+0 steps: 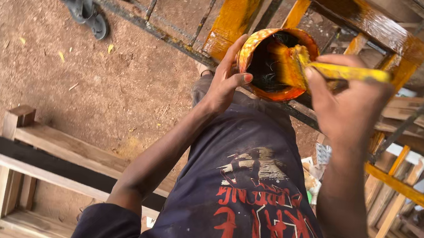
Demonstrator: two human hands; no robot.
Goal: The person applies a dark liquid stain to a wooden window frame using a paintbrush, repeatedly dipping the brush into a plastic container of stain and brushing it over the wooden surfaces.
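Nearest: dark blue printed shirt [246, 191], both forearms reaching out. Left hand [225, 81] wraps round orange-smeared paint tin [275, 62], fingers curled on its left rim, thumb hooked at lip. Right hand [347, 104] pinches yellow-coated brush handle [350, 72], fingers clamped; handle runs level, bristle end pointing left into tin's mouth. Tin sits left of right hand, just beside it. Beyond: glossy orange-varnished wooden frame [369, 22], dark metal grille [145, 2]. Below-left: bare timber frame [52, 144]. Farthest: brown dirt floor [70, 67], black sandals [84, 11].
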